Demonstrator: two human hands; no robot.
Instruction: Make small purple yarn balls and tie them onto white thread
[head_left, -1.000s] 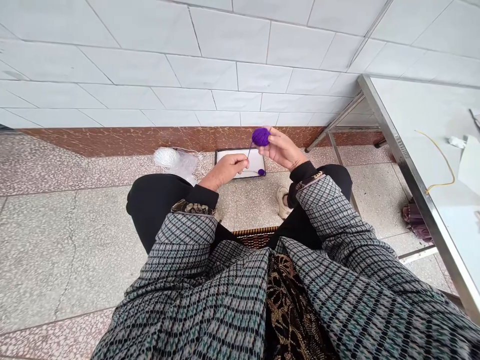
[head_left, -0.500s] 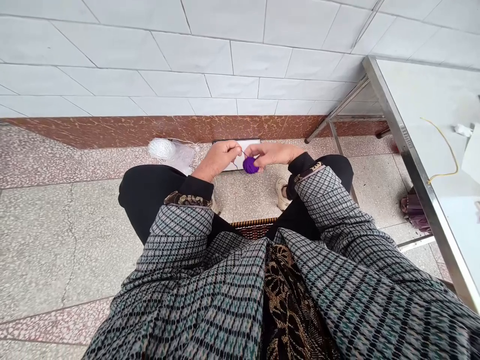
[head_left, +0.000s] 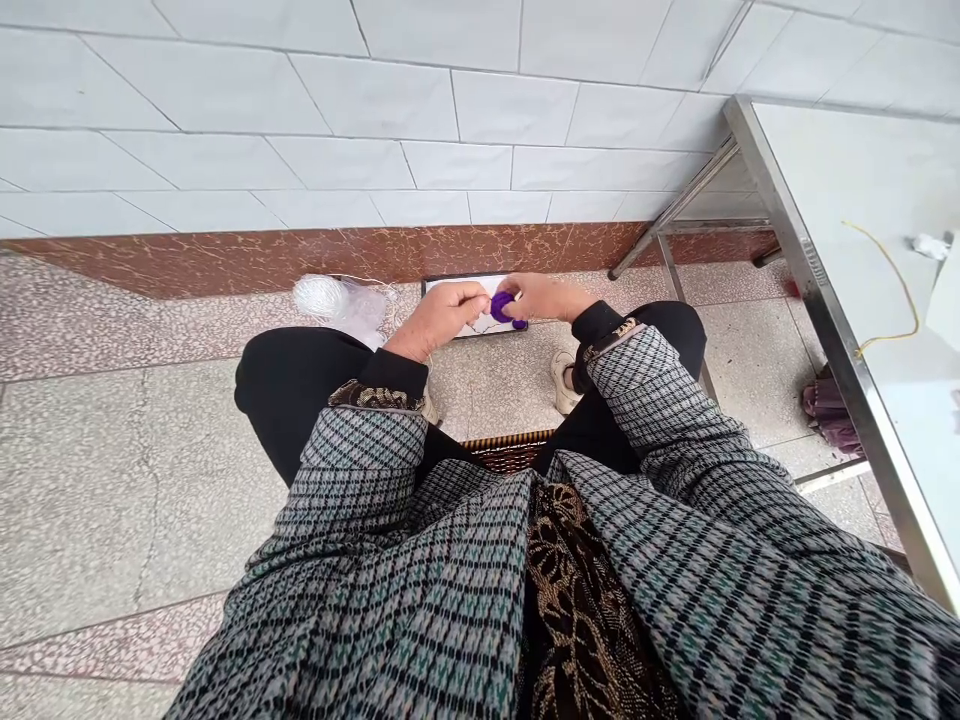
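My right hand (head_left: pixel 541 297) is closed around a small ball of purple yarn (head_left: pixel 501 308), its fingers covering part of the ball. Close beside it, my left hand (head_left: pixel 452 312) pinches with thumb and forefinger at the ball's left side. The yarn end between those fingertips is too small to make out clearly. Under both hands lies a white, dark-edged tray or board (head_left: pixel 466 331) on the floor. A small purple piece (head_left: pixel 520 324) shows just below my right fingers; whether it belongs to the ball I cannot tell.
A ball of white yarn (head_left: pixel 319 296) lies by a clear plastic bag (head_left: pixel 362 308) at the wall's foot, left of the tray. At right stands a metal-framed table (head_left: pixel 817 290) with a yellow cord (head_left: pixel 904 300) on it. A dark purple bundle (head_left: pixel 831 415) sits beneath.
My right hand has turned and drawn the purple ball up toward the left fingertips. The strand that showed between the hands is now hardly visible. More of the tray shows.
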